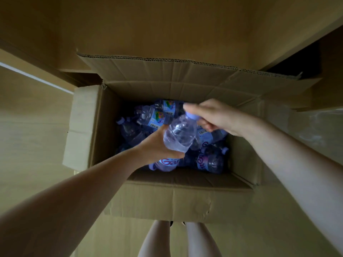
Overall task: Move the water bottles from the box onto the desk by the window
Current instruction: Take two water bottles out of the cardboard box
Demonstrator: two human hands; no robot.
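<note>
At the far left a pale wooden floor (33, 130) runs under everything, with a bright strip of light (37, 78) crossing it on a slant. The left flap (81, 127) of an open cardboard box (178, 197) stands out to that side. The person's left forearm reaches in from the lower left corner, and the left hand (157, 147) is over the box's opening, its grip wrapped around the lower body of a clear water bottle (181, 135), thumb curled along the near side. That bottle is lifted above the pile, tilted, with its pale purple cap (192, 115) pointing up and to the right. Beneath and behind it, more water bottles (157, 115) lie jumbled on their sides inside the box, blue labels with barcodes showing; one labelled bottle (210, 162) rests against the near right corner of the pile. Just to the right, the right hand (213, 117) meets the raised bottle at its top, its grip curled round the cap end with the thumb stretched out toward the left above the cap. The right forearm runs off to the lower right edge. The far flap (176, 71) leans up against a wooden wall panel (167, 25). At the right, the box's right flap (289, 112) lies spread flat, shiny with tape. Below the box, the person's bare legs (178, 240) show at the bottom edge.
</note>
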